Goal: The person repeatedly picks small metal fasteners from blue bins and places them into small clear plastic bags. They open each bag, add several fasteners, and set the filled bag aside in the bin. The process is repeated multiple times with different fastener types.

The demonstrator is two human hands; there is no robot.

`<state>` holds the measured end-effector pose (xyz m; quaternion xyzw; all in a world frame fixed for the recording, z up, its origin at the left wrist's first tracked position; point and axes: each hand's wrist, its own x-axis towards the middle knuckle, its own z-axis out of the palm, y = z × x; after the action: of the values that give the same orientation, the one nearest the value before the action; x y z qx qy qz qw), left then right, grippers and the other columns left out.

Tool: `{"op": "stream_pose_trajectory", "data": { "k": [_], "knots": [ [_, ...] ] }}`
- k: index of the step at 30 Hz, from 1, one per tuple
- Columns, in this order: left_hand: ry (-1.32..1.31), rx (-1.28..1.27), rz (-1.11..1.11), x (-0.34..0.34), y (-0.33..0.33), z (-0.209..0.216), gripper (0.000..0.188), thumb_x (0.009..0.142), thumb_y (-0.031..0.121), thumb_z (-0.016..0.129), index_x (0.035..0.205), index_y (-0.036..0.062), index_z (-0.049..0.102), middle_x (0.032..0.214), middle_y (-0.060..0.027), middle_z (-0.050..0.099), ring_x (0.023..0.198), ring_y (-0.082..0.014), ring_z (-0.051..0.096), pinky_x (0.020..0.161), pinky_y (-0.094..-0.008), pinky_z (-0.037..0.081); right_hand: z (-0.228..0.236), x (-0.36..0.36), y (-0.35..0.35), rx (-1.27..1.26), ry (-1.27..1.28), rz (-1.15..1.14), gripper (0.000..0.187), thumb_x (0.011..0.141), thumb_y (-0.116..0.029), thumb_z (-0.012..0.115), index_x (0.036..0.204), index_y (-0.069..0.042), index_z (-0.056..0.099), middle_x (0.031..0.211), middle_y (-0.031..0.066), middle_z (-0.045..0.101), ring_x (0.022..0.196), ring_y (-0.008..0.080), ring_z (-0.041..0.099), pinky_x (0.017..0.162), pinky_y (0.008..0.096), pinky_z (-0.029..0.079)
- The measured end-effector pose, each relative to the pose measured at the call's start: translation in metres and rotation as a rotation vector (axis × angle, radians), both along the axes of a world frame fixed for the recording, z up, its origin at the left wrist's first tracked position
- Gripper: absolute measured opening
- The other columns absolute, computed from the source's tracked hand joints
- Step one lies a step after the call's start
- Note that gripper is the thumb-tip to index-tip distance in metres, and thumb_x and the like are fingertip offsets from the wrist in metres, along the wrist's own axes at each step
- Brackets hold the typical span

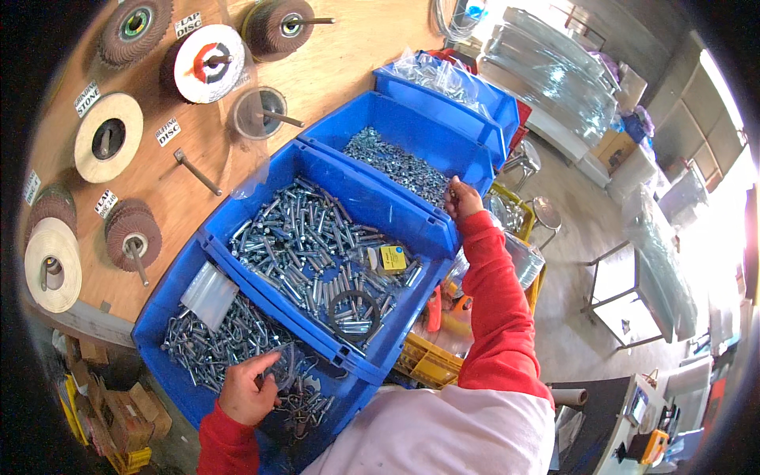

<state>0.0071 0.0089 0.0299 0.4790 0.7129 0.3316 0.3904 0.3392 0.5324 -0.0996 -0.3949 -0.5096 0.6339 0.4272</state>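
Note:
My left hand (248,389) is over the nearest blue bin (162,317), fingers curled at a clear plastic bag (291,366). Beneath it lie many loose bolts (198,348) and a stack of clear bags (210,294). My right hand (464,198) reaches forward to the near right corner of a farther blue bin (332,131) full of small nuts (392,162). Its fingers are pinched together; what they hold is too small to make out. Between the hands, a middle blue bin (332,186) contains longer bolts (285,237), a black ring (354,315) and a small yellow box (392,259).
A wooden board (198,158) on the left carries abrasive discs (109,137) on protruding spindles. Another blue bin (443,99) with bagged hardware stands at the far end. Yellow crates (427,360) sit below the bins on the right. Metal stools (546,212) stand on the floor.

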Motion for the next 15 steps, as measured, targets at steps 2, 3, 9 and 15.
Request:
{"op": "stream_pose_trajectory", "data": {
  "k": [2, 3, 9, 15],
  "knots": [
    [-0.013, 0.029, 0.02, 0.001, 0.0, -0.001, 0.04, 0.088, -0.009, 0.053, 0.127, -0.0094, 0.063, 0.122, -0.0251, 0.068, 0.065, -0.0207, 0.073, 0.055, -0.0292, 0.059, 0.01, 0.003, -0.015, -0.202, 0.431, -0.016, 0.036, 0.105, -0.041, 0.057, 0.097, -0.006, 0.062, 0.107, 0.0205, 0.073, 0.073, 0.0254, 0.07, 0.05, 0.0345, 0.056],
    [-0.058, 0.046, 0.035, 0.002, -0.001, -0.002, 0.04, 0.088, -0.009, 0.053, 0.127, -0.0105, 0.063, 0.121, -0.0258, 0.068, 0.062, -0.0204, 0.072, 0.054, -0.0288, 0.058, 0.016, 0.002, -0.022, -0.211, 0.607, -0.023, 0.043, 0.106, -0.041, 0.053, 0.109, 0.001, 0.062, 0.12, 0.0271, 0.068, 0.094, 0.0357, 0.072, 0.074, 0.0378, 0.065],
    [-0.022, -0.001, 0.007, 0.003, 0.0, -0.002, 0.041, 0.088, -0.009, 0.053, 0.127, -0.0107, 0.063, 0.122, -0.0257, 0.068, 0.062, -0.0199, 0.072, 0.053, -0.0281, 0.058, 0.039, 0.004, -0.057, -0.221, 0.866, 0.051, 0.066, 0.105, -0.049, 0.05, 0.141, 0.006, 0.045, 0.134, 0.0311, 0.058, 0.117, 0.0462, 0.063, 0.087, 0.0444, 0.062],
    [0.0, -0.007, 0.003, 0.004, 0.0, 0.002, 0.041, 0.088, -0.009, 0.053, 0.127, -0.0109, 0.062, 0.121, -0.0259, 0.068, 0.062, -0.0203, 0.072, 0.053, -0.0284, 0.058, 0.009, -0.015, -0.019, 0.553, -0.662, -0.199, 0.047, 0.101, -0.041, 0.053, 0.103, 0.001, 0.074, 0.096, 0.0239, 0.075, 0.09, 0.0352, 0.074, 0.082, 0.0465, 0.058]
  ]
}}
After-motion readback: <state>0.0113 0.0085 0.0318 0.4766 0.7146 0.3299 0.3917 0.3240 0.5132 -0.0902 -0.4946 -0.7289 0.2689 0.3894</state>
